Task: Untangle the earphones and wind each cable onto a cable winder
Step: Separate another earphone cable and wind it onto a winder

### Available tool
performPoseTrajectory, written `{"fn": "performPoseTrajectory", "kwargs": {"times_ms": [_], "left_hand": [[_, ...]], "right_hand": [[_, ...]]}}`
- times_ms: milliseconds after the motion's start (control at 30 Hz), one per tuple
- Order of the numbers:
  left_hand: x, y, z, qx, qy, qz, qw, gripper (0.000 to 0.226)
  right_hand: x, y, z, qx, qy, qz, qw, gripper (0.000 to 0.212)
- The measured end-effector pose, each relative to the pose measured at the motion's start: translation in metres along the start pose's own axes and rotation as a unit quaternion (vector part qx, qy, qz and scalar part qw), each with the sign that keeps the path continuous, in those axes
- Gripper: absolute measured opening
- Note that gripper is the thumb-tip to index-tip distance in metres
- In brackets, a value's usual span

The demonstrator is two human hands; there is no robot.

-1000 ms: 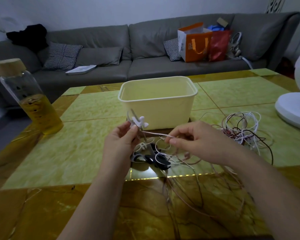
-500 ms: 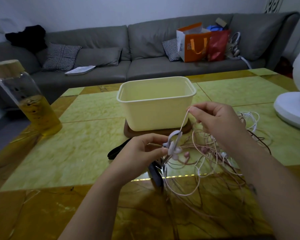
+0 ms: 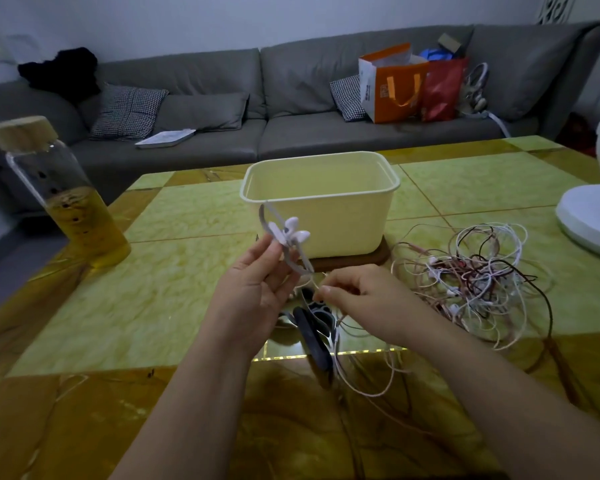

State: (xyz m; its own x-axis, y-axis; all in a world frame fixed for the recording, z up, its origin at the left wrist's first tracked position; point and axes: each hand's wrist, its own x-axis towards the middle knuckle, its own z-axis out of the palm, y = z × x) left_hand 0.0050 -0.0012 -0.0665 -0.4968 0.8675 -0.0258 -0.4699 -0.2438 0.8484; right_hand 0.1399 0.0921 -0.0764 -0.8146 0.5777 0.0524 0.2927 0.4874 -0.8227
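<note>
From the head view, your left hand (image 3: 257,289) was low half a second ago. Now its grip pinches the thin grey cable winder (image 3: 289,255), white earbuds (image 3: 297,232) clipped on, before the cream plastic tub (image 3: 326,209). Your right hand (image 3: 357,296) has dropped beneath, its grip pinching the pale pink cable (image 3: 366,394). Another wrap looks under way. The tangled heap of earphone cables (image 3: 482,282) waits on the green marble tabletop (image 3: 153,306).

Both bare forearms reach forward from the lower edge. The left hand (image 3: 257,292) is raised, palm turned inward, thumb and fingers pinching the cable winder (image 3: 277,233). The right hand (image 3: 364,299) sits lower, knuckles up, fingertips pinching a thin cable (image 3: 313,284)
</note>
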Motion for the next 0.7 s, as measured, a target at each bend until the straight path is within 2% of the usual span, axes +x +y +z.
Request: {"fn": "performPoseTrajectory", "kwargs": {"times_ms": [200,267,333,400,500,567,700], "left_hand": [[0.003,-0.006,-0.004,0.006,0.062,-0.023,0.998,0.027],[0.001,-0.008,-0.003,0.063,0.063,-0.005,0.996,0.019],[0.000,-0.009,-0.002,0.176,0.061,0.013,0.982,0.014],[-0.001,-0.010,-0.003,0.298,0.034,0.017,0.954,0.015],[-0.006,-0.010,-0.002,0.403,-0.031,0.002,0.915,0.016],[-0.008,-0.009,0.000,0.411,-0.070,-0.011,0.909,0.015],[-0.010,-0.006,0.004,0.406,-0.125,-0.020,0.905,0.019]], "right_hand": [[-0.007,-0.012,-0.010,-0.062,0.006,-0.066,0.996,0.016],[-0.010,-0.017,-0.016,-0.062,0.011,-0.082,0.995,0.014],[-0.013,-0.022,-0.024,-0.053,0.026,-0.089,0.994,0.014],[-0.015,-0.024,-0.037,-0.036,0.078,-0.082,0.993,0.015],[-0.016,-0.021,-0.056,-0.020,0.173,-0.072,0.982,0.015],[-0.016,-0.017,-0.061,0.003,0.201,-0.064,0.977,0.016],[-0.012,-0.011,-0.057,0.046,0.198,-0.041,0.978,0.017]]}}
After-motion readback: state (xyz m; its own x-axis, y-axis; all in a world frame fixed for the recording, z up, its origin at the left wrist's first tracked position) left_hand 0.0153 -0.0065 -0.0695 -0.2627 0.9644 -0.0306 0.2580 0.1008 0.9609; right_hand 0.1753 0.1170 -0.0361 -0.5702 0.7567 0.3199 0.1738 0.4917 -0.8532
